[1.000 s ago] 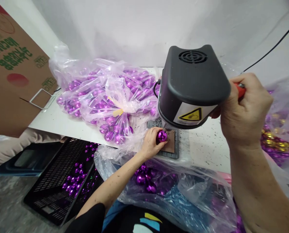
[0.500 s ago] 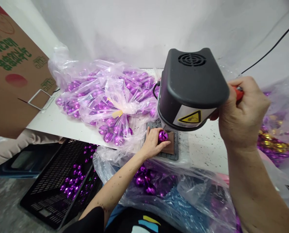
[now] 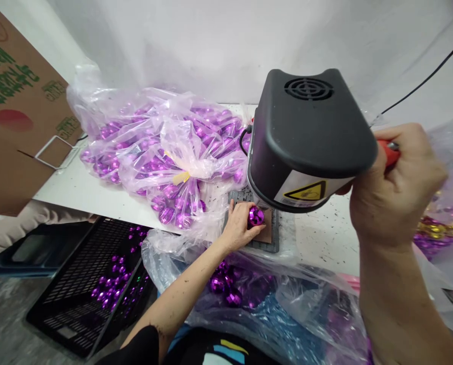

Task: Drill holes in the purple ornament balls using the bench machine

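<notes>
The left hand [image 3: 239,226] holds a purple ball [image 3: 256,216] over the brown pad [image 3: 264,234], as half a second ago; the right hand [image 3: 399,180], gripping the red handle [image 3: 390,153] beside the black machine [image 3: 313,132], now sits lower and further right in view.
</notes>
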Motion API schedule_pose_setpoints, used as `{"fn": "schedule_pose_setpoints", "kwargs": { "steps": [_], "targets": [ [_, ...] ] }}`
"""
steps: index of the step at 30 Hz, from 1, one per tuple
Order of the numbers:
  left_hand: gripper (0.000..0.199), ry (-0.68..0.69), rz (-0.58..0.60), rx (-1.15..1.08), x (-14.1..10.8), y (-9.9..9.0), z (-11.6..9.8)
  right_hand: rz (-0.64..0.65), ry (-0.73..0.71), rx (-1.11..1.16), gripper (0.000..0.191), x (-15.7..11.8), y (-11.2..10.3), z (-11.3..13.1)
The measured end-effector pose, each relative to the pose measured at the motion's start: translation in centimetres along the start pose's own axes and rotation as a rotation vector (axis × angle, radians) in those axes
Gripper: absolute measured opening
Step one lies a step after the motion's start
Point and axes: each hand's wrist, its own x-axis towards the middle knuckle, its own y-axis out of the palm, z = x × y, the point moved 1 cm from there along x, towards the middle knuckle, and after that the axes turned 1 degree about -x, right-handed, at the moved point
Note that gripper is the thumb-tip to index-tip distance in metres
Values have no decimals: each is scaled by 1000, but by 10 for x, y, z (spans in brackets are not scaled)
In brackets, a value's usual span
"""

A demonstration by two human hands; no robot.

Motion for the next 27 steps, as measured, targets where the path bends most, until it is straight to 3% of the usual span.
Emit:
{"fn": "schedule_pose_setpoints", "kwargs": {
  "steps": [6, 11, 20, 23, 27],
  "targets": [
    [44, 8, 3, -3, 0, 0, 0, -113, -227, -196, 23, -36, -14, -4],
    [42, -8, 7, -14, -2, 1, 2, -84, -378, -196, 13, -65, -18, -3],
    [42, 3, 10, -9, -1, 2, 1, -28, -442, -135, 16, -86, -17, -11],
    [42, 4, 13, -4, -1, 1, 0, 1, -363, -159, 4, -97, -14, -12],
    [40, 2, 9, 0, -2, 1, 0, 6, -269, -186, 4, -113, -11, -16]
  ]
}}
